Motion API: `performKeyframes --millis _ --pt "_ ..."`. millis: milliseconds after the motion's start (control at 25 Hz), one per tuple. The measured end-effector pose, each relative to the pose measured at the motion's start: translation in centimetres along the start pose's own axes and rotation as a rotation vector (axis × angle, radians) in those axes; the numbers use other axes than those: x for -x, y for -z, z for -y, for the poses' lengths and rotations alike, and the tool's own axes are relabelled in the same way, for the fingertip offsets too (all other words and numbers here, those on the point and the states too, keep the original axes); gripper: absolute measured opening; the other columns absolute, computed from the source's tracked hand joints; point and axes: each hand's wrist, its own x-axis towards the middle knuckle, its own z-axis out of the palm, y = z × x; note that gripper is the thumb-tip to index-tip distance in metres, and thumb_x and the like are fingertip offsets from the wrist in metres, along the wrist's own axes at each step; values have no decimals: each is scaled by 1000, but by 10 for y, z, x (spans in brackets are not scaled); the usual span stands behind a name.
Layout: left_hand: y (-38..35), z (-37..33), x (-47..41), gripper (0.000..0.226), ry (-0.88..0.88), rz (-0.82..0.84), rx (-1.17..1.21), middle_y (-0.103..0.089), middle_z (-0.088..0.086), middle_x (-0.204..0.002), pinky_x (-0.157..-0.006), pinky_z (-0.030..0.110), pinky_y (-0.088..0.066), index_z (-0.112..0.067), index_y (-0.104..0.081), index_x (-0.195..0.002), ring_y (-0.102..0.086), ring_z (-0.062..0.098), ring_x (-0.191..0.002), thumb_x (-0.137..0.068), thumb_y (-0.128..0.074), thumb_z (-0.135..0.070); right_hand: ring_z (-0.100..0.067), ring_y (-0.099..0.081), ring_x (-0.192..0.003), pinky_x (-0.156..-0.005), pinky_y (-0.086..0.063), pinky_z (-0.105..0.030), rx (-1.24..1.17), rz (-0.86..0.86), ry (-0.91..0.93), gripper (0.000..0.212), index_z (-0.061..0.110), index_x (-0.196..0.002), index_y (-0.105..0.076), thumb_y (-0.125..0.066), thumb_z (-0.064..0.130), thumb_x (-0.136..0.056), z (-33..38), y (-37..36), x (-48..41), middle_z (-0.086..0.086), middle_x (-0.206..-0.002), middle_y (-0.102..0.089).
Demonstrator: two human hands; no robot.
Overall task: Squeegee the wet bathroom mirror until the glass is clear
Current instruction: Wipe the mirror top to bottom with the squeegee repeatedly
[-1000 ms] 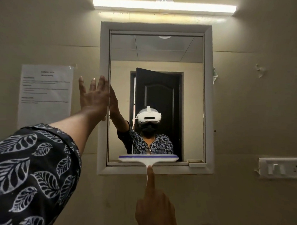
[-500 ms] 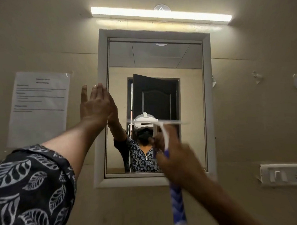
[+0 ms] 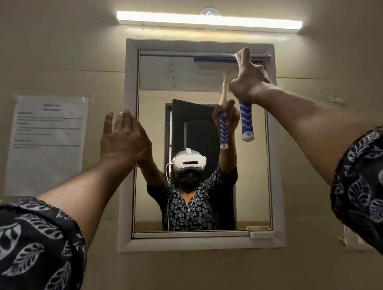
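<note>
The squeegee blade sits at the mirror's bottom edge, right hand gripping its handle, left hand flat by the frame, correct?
Not quite: the head view shows the squeegee blade at the top edge of the mirror. The right hand grips its handle; the left hand is flat by the frame.

No text can be read. Printed lines are seen on a paper sheet taped up left of the mirror, but they are too blurred to be made out.
</note>
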Motion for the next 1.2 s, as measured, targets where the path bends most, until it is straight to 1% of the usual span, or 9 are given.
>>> performKeyframes --millis 120,240,360,440,560,840,960,1120,1200 --pt "1 0 1 97 1 16 0 3 18 -159 -118 46 7 -2 4 -151 0 29 -148 -85 -64 -26 -22 -53 -74 -73 -54 -40 6 34 -12 69 29 -145 -10 -47 16 -88 -4 0 3 -20 -117 -53" --pt "3 2 4 110 -6 56 0 4 17 -159 -118 47 5 -3 6 -151 1 29 -148 -77 -73 -27 -22 -55 -78 -76 -56 -41 -52 107 -29 74 32 -147 -4 -47 17 -89 -4 0 18 -18 -127 -47" --pt "6 5 7 123 -20 91 -34 6 17 -159 -118 47 5 -2 9 -150 2 29 -148 -70 -79 -34 -24 -55 -86 -77 -54 -39 -90 125 -34 70 28 -145 -9 -50 15 -89 -6 -10 52 -10 -105 -49" --pt "9 4 8 126 -21 112 -48 6 17 -159 -119 47 4 -1 9 -150 3 29 -148 -68 -80 -36 -25 -59 -81 -72 -54 -38 -152 141 -23 59 27 -135 -18 -50 13 -88 -10 -19 80 -6 -92 -54" --pt "13 4 10 124 -28 121 -68 6 17 -159 -120 47 3 -1 9 -150 2 29 -148 -69 -79 -38 -24 -62 -73 -66 -56 -37 -164 200 -19 56 30 -130 -17 -52 13 -89 -19 -28 118 -7 -83 -58" --pt "17 6 12 127 -49 115 -91 2 19 -158 -119 49 2 1 7 -149 0 31 -148 -67 -80 -40 -23 -64 -73 -66 -57 -42 -176 316 -67 53 38 -123 -16 -52 16 -91 -32 -38 180 -7 -92 -64" --pt "17 6 12 124 -49 112 -85 2 19 -158 -120 49 1 1 6 -150 0 31 -148 -68 -79 -40 -21 -65 -78 -65 -55 -36 -216 358 -84 54 37 -123 -14 -51 15 -90 -34 -45 206 -2 -103 -67" --pt "17 5 12 123 -41 117 -92 2 19 -158 -120 49 1 1 6 -149 1 30 -148 -69 -78 -40 -12 -57 -70 -59 -48 -28 -195 347 -99 65 38 -132 -10 -51 11 -89 -44 -53 255 -2 -107 -64" --pt "17 4 12 122 -35 119 -78 3 19 -158 -120 49 1 1 6 -149 1 30 -148 -70 -78 -39 -6 -53 -62 -56 -49 -25 -176 393 -144 76 40 -138 -1 -51 11 -88 -49 -61 284 0 -98 -63"
